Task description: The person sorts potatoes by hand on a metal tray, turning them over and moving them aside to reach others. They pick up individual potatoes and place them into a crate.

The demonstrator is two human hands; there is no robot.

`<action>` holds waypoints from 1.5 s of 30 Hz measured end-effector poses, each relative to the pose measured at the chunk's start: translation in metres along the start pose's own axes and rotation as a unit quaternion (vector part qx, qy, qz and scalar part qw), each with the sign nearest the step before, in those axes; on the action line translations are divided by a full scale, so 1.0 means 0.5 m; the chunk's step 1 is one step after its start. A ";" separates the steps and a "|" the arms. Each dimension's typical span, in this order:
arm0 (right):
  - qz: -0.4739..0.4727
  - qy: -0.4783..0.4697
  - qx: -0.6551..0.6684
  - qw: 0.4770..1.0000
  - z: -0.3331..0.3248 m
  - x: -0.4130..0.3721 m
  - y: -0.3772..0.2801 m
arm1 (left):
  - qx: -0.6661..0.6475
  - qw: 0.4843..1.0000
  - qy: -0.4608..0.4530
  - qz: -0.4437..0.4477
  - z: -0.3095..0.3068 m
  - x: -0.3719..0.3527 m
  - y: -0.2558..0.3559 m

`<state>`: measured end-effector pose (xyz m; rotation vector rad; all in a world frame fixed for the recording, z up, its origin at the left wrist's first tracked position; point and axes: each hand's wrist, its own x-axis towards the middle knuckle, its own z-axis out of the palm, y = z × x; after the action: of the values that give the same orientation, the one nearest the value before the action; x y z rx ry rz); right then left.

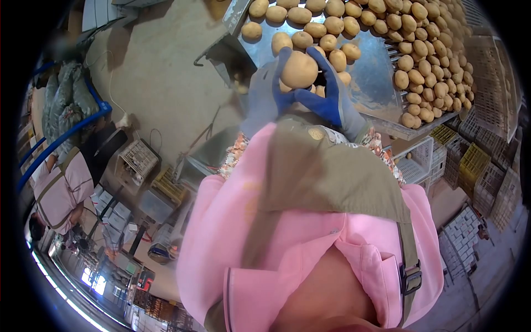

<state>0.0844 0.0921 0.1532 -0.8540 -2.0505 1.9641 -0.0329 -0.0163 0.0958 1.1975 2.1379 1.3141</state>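
Observation:
Both my hands wear blue-grey gloves and meet around one large round potato (299, 69), held up in front of my chest. My left hand (270, 91) cups its left side, fingers curled over the top. My right hand (332, 94) wraps its right side and underside. Just beyond the hands lies a metal sorting table (370, 83) with a heap of many potatoes (420, 50), thickest toward the right. My pink shirt and olive apron fill the lower half of the view and hide my forearms.
Stacked plastic crates, white and yellow (470, 160), stand to the right below the table. Another person in a pink shirt (58, 191) works at the left, near white crates (138, 160) and filled sacks (66, 99). Bare concrete floor (155, 66) lies left of the table.

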 end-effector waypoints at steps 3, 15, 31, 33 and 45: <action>-0.097 0.011 -0.141 0.985 -0.011 0.001 0.016 | -0.039 0.999 0.029 -0.018 0.012 -0.007 -0.008; 0.071 0.153 0.290 0.942 -0.045 0.035 0.158 | 0.114 0.982 -0.115 0.102 0.050 0.037 -0.022; 0.028 0.229 -0.158 0.960 -0.137 -0.037 0.187 | -0.213 0.949 -0.223 -0.070 0.123 0.060 -0.077; -0.008 0.218 -0.255 0.942 -0.106 -0.031 0.116 | -0.515 0.750 -0.291 -0.296 0.142 0.075 0.004; 0.151 0.226 0.023 0.962 -0.239 -0.021 0.385 | -0.681 0.567 -0.221 -0.406 0.092 0.070 0.020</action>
<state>0.2064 0.1828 -0.0154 -1.5161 -1.6812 1.7237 -0.0177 0.0396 0.0855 -0.1890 0.5349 1.3400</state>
